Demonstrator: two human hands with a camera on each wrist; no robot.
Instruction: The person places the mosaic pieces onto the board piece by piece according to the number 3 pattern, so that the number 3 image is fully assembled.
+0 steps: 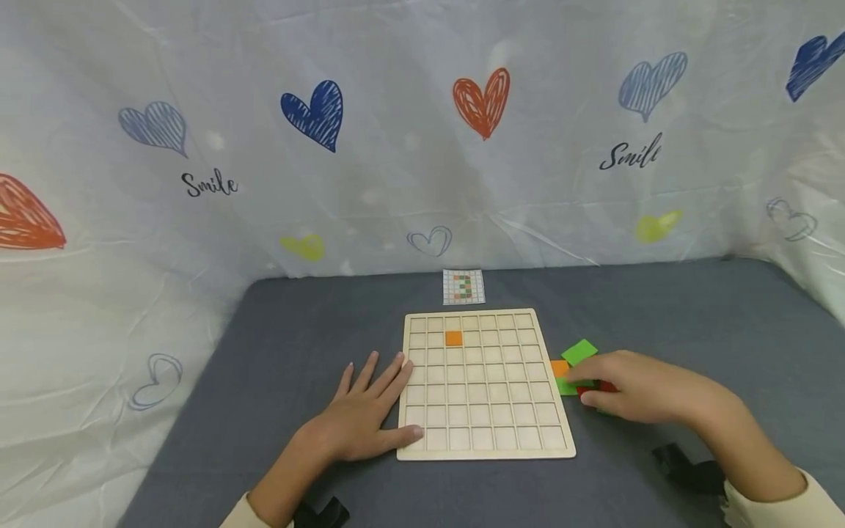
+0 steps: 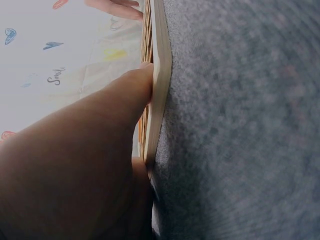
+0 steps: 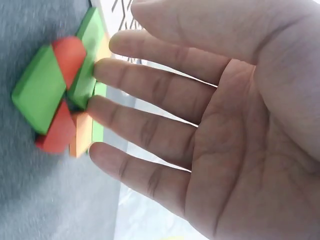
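1. The cloth backdrop (image 1: 396, 191) hangs behind the board, printed with hearts.
2. The grey table (image 1: 317, 315) lies under the board and around it.
3. The wooden board (image 1: 485, 392) lies flat, its grid nearly all bare.
4. The left hand (image 1: 359, 425) is at the board's left side, fingers straight and spread, thumb resting on the rim; it grips nothing. Light pressure here should stop the board sliding.
5. The right hand (image 1: 640, 389) is right of the board, its fingers almost straight at the blocks, with no block visibly gripped.
6. The loose blocks (image 1: 579, 352), green, red and orange, overlap just right of the board. Picking from them seems the step in hand: best pinch one by its edges and lift it clear.
7. The pattern card (image 1: 463, 287) lies just beyond the board.
8. One orange square (image 1: 453, 338) sits in the board's second row from the far edge, third column from the left.
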